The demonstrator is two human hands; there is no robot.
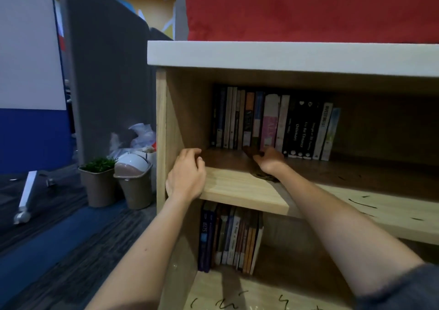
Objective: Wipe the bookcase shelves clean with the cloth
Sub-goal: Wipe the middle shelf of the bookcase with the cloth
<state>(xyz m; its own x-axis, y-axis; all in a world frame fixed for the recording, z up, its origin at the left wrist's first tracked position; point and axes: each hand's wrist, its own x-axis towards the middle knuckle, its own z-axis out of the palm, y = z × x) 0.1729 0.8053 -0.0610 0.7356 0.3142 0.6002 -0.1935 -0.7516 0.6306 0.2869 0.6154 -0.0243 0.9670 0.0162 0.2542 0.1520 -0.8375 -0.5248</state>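
A light wooden bookcase [161,129] fills the view. Its middle shelf [240,190] carries a row of upright books [273,122] at the back. My right hand [269,161] reaches deep onto this shelf and presses a dark brown cloth [251,151] against the board just in front of the books; more of the cloth shows under my wrist. My left hand [187,175] rests on the shelf's front left corner beside the side panel, fingers loosely curled, holding nothing. Black pen marks [361,205] lie on the shelf's right part.
A lower shelf [240,295] holds more upright books [230,238] and has black scribbles on its board. Left of the bookcase on the floor stand a potted plant [98,181], a small lidded bin [135,181] and plastic bags. A red cushion [308,7] sits on top.
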